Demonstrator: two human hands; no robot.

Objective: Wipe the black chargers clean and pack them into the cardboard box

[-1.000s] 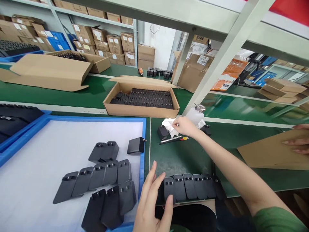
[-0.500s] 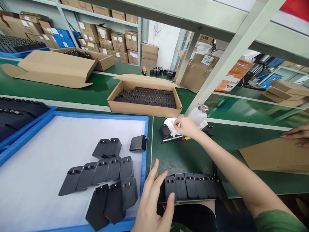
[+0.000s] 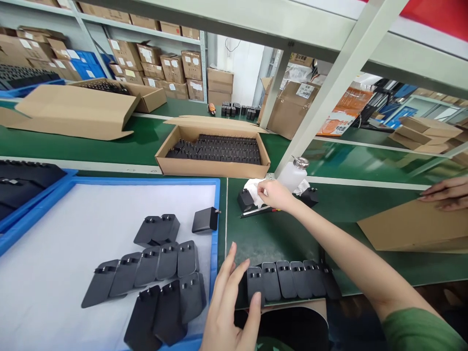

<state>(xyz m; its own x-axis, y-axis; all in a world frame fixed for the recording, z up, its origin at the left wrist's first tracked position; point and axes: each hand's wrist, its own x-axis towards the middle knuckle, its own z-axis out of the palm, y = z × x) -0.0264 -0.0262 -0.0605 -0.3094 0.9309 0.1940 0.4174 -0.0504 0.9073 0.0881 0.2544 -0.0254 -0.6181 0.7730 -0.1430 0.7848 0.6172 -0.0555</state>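
My right hand (image 3: 275, 194) reaches across the green bench, its fingers pinched on a crumpled white tissue (image 3: 253, 187). Beside the tissue are a black power adapter (image 3: 245, 200) and a pen-like tool (image 3: 256, 211). A white pump bottle (image 3: 293, 174) stands just behind the hand, another dark adapter (image 3: 309, 196) to its right. With fingers spread, my left hand (image 3: 232, 302) hovers near the left end of a row of black adapters (image 3: 286, 280) at the bench's front edge, holding nothing. More black adapters (image 3: 148, 265) lie on the white lining of a blue-rimmed tray (image 3: 217, 195).
Behind the tray sits an open cardboard box (image 3: 214, 169) packed with black adapters. A slanted metal post (image 3: 323, 97) rises behind the bottle. At the right edge, another person's hand (image 3: 448, 192) rests on a cardboard piece (image 3: 413, 224). Stacked trays (image 3: 29, 190) stand at left.
The view has shifted slightly, so the bench things appear a little further left. My right hand keeps its pinch on the tissue, and my left hand stays spread.
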